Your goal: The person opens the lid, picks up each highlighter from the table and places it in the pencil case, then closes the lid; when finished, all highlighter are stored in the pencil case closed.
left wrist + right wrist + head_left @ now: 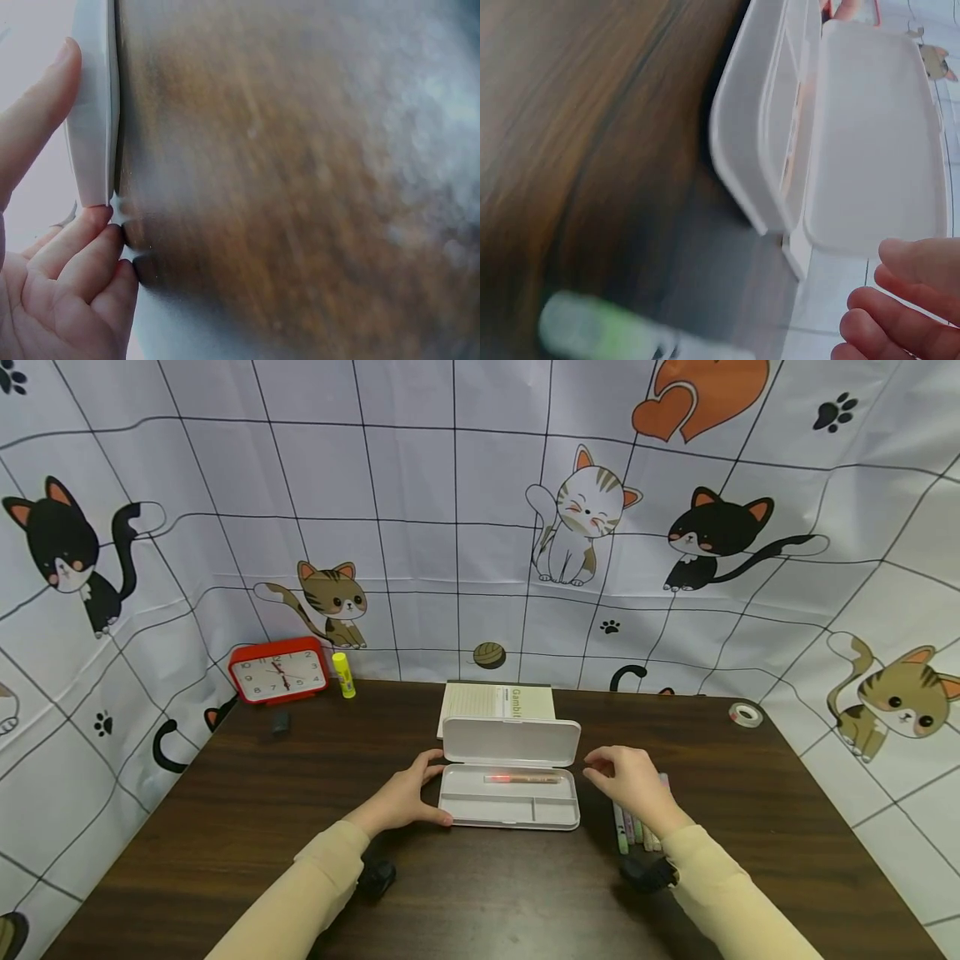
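Steadying the open white case (480, 811) seems to be the step in hand; light, even pressure from the left hand (405, 792) should stop it skidding, and the right hand (633, 783) does best kept clear of the raised lid (512, 742). The left thumb and fingers bend about the case's left end, holding it at its near and far corners. The right fingers curl loosely, slightly parted from the thumb, gripping nothing (I see no contact with the case). The case lies on the table (517, 893) between both hands, just left of the right fingers; a pen (522, 779) rests in its far compartment.
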Action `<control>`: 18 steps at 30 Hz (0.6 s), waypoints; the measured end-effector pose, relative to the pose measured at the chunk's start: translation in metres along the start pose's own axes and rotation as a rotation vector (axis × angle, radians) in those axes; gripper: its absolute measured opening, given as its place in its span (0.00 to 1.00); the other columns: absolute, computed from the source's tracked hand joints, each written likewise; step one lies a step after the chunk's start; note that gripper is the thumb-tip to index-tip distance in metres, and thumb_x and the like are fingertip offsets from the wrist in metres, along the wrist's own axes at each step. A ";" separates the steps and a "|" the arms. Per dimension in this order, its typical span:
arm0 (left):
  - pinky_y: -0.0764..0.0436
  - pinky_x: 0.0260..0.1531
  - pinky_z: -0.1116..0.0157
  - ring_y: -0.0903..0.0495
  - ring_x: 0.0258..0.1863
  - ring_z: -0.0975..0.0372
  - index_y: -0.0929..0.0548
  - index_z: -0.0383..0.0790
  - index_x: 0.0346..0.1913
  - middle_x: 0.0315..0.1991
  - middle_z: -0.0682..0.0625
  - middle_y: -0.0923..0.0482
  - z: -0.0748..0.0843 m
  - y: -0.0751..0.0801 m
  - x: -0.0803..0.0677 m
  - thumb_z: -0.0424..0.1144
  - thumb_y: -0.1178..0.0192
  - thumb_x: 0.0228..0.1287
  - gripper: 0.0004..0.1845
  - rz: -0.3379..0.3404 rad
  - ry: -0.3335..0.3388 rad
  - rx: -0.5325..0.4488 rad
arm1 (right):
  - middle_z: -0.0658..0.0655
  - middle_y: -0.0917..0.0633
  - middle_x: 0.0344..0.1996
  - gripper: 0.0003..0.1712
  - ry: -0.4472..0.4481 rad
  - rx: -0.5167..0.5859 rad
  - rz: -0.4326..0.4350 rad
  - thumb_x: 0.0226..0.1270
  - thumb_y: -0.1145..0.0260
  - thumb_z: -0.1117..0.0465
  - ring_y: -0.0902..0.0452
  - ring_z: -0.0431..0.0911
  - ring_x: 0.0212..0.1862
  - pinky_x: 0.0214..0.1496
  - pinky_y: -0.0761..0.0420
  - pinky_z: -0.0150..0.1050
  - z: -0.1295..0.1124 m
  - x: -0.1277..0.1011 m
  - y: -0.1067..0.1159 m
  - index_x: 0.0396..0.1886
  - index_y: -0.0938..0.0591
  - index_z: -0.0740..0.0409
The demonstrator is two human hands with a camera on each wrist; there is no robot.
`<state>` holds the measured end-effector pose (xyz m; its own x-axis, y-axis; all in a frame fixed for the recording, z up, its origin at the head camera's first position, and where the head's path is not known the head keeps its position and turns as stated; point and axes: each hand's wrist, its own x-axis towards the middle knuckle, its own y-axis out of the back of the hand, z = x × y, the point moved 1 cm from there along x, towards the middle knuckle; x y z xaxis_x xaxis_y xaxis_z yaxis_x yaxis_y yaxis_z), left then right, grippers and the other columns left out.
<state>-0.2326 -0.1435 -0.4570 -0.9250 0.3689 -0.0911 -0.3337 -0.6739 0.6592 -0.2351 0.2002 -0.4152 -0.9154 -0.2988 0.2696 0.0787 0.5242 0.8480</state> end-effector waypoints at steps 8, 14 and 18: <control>0.39 0.64 0.47 0.39 0.68 0.47 0.49 0.37 0.72 0.67 0.39 0.34 0.000 0.000 -0.001 0.46 0.23 0.43 0.57 -0.003 0.005 -0.010 | 0.54 0.15 0.30 0.09 -0.047 -0.026 -0.022 0.60 0.32 0.65 0.20 0.45 0.32 0.34 0.19 0.42 0.023 -0.018 0.010 0.39 0.15 0.65; 0.39 0.64 0.47 0.38 0.68 0.47 0.49 0.37 0.72 0.67 0.39 0.35 -0.001 -0.001 -0.002 0.47 0.23 0.43 0.58 -0.010 -0.002 -0.008 | 0.52 0.16 0.26 0.09 -0.084 -0.069 0.001 0.60 0.32 0.65 0.23 0.43 0.28 0.31 0.21 0.41 0.040 -0.030 0.019 0.38 0.15 0.66; 0.39 0.64 0.46 0.39 0.68 0.46 0.49 0.36 0.72 0.67 0.38 0.35 0.001 0.001 -0.002 0.47 0.23 0.42 0.58 -0.009 -0.009 -0.011 | 0.51 0.18 0.24 0.10 -0.131 -0.093 0.003 0.60 0.32 0.64 0.27 0.41 0.26 0.29 0.25 0.39 0.051 -0.039 0.027 0.38 0.14 0.65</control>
<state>-0.2307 -0.1445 -0.4559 -0.9205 0.3801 -0.0903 -0.3436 -0.6777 0.6501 -0.2180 0.2666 -0.4264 -0.9583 -0.1880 0.2152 0.1117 0.4468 0.8876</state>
